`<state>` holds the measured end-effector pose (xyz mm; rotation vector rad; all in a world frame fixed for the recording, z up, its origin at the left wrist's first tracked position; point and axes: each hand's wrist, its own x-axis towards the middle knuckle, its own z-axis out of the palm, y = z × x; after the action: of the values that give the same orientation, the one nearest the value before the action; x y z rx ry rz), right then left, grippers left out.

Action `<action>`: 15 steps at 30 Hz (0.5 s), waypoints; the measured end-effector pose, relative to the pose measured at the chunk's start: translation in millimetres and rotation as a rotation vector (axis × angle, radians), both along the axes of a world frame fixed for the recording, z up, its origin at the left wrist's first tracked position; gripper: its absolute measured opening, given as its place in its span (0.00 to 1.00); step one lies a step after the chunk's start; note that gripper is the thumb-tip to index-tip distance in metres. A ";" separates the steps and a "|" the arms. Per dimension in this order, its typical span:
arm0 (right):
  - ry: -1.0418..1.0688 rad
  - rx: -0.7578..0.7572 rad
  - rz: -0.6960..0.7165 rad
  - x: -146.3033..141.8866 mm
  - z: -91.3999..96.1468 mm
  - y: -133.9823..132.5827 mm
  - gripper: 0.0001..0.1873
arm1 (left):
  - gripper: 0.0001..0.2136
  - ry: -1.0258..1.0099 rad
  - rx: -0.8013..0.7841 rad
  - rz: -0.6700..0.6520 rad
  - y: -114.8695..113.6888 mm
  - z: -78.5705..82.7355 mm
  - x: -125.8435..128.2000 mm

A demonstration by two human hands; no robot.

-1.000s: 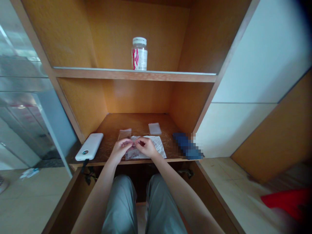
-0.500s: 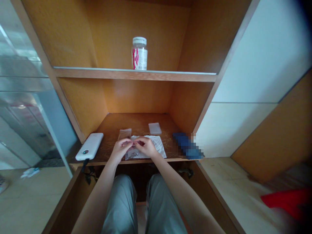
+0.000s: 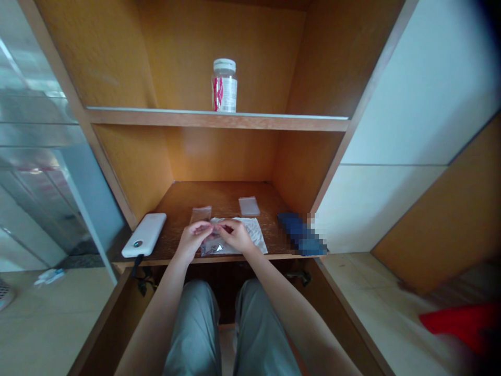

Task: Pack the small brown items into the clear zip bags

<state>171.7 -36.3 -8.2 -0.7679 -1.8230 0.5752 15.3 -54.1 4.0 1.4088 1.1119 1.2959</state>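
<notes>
My left hand [image 3: 191, 241] and my right hand [image 3: 236, 235] meet over a small clear plastic bag [image 3: 212, 245], their fingertips pinching its top edge. Something small and dark lies inside the bag, too small to identify. Beneath it is a crumpled white paper sheet [image 3: 252, 234] on the dark wooden shelf board [image 3: 227, 198]. Just beyond my hands lie a flat plastic bag [image 3: 201, 214] and a small pale clear packet [image 3: 249, 207].
A white power bank [image 3: 143, 235] with a black cable lies at the left. A blurred blue object [image 3: 301, 235] sits at the right. A labelled bottle [image 3: 224, 86] stands on the shelf above. Wooden cabinet walls surround the board.
My fingertips have drawn slightly apart at the bag's top edge, and a bright glint now shows on the bag. The other objects have not moved.
</notes>
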 end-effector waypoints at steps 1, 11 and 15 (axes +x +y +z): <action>0.005 0.001 -0.002 -0.1 0.3 -0.3 0.09 | 0.14 0.006 0.005 -0.008 -0.3 0.5 -0.5; 0.005 0.005 -0.034 -1.4 0.5 1.0 0.12 | 0.13 0.027 0.011 0.027 2.3 -2.2 -1.6; 0.050 -0.033 -0.064 -1.9 -0.1 0.7 0.13 | 0.13 0.007 0.016 0.023 2.2 -2.4 -1.9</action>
<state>169.8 -35.6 -8.3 -0.8243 -1.7408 0.5795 13.4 -51.8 1.6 1.4168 1.1276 1.3199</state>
